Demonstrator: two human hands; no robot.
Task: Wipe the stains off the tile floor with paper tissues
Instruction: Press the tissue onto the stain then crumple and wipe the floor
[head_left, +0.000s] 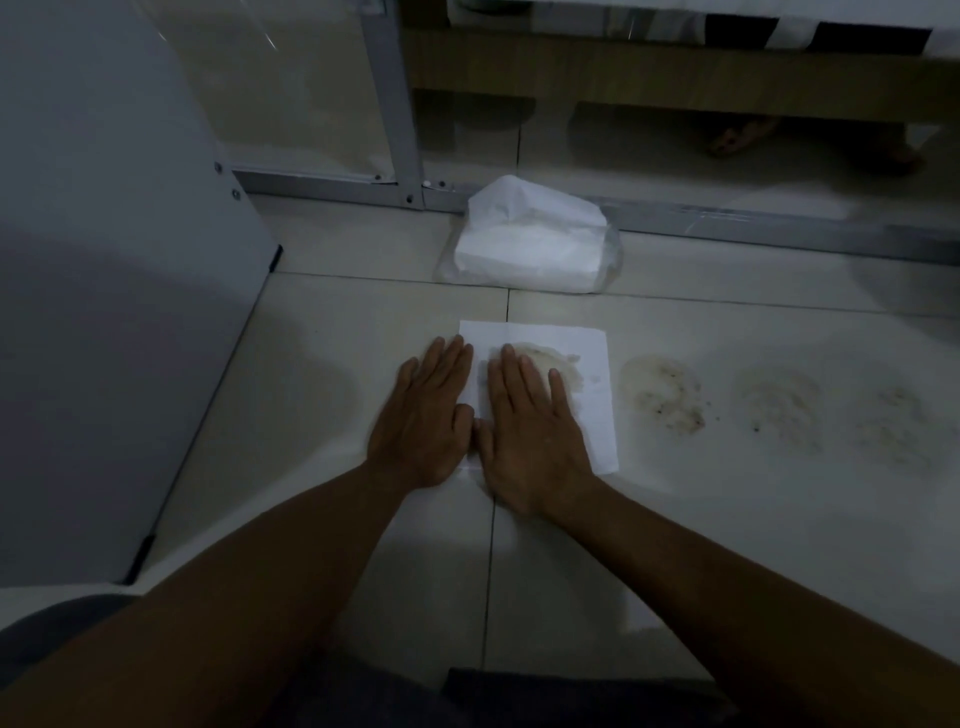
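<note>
A white paper tissue (589, 358) lies flat on the pale tile floor (363, 322), with a brownish wet stain soaking through its upper middle. My left hand (423, 421) presses flat on the tissue's left edge, fingers straight. Beside it, my right hand (532, 436) presses flat on the tissue's middle, its fingertips at the soaked patch. To the right of the tissue, three brownish stains sit in a row on the tiles: the nearest stain (662, 392), a middle stain (776, 400) and a far stain (893, 421).
An open plastic pack of white tissues (535, 244) lies on the floor just beyond the hands. A grey metal frame rail (727, 221) runs across behind it. A grey panel (114, 260) stands at the left. My dark-clothed knees fill the bottom edge.
</note>
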